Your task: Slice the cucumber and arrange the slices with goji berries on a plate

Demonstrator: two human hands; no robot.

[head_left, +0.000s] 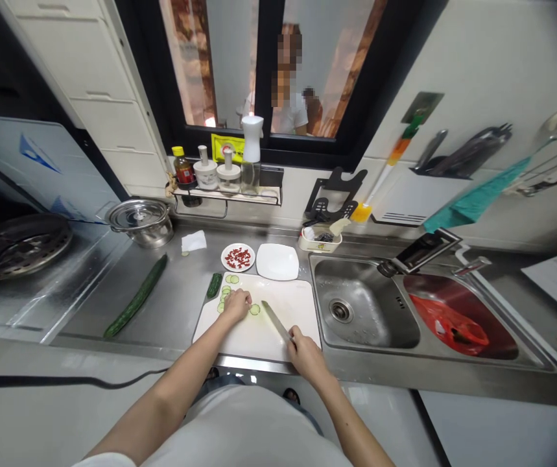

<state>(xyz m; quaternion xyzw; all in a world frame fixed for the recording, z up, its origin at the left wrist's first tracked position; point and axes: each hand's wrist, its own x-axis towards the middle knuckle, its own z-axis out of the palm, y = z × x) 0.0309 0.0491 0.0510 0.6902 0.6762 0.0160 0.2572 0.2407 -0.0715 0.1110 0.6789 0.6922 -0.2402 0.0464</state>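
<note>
My right hand [304,353] is wrapped round the handle of a kitchen knife [277,320]. The blade lies low over the white cutting board [263,340], pointing to the far left. My left hand [237,303] rests on the board with its fingers curled in; whatever they hold is hidden. Just beside its fingertips lies one cucumber slice [255,309], between hand and blade. Several more cucumber slices [226,290] are spread along the board's left side, partly covered by my left hand. A cut piece of cucumber [214,285] sits at the board's far left corner.
Left of the board lies a whole cucumber [137,298]. Behind it stand a plate of chopped red pieces [238,257] and a white plate [278,261]. A lidded pot [141,220] is at the back left. To the right is the double sink [363,301], holding a red bag [453,327].
</note>
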